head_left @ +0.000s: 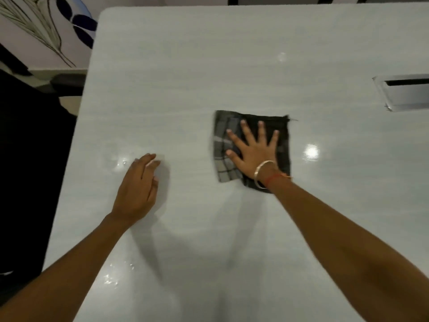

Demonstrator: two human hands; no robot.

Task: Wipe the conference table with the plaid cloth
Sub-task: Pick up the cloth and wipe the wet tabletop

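A folded grey and black plaid cloth (221, 145) lies flat near the middle of the glossy white conference table (185, 77). My right hand (253, 149) presses down on the cloth with fingers spread and straight; a metal bangle and a red thread circle that wrist. My left hand (139, 184) rests on the bare tabletop to the left of the cloth, fingers together and slightly bent, holding nothing. Small wet spots glint on the table beside the left hand and near the left forearm.
A recessed metal cable box (404, 94) sits in the table at the right edge of view. The table's left edge runs diagonally; beyond it stands a dark chair (30, 163) and a patterned wall panel (46, 26).
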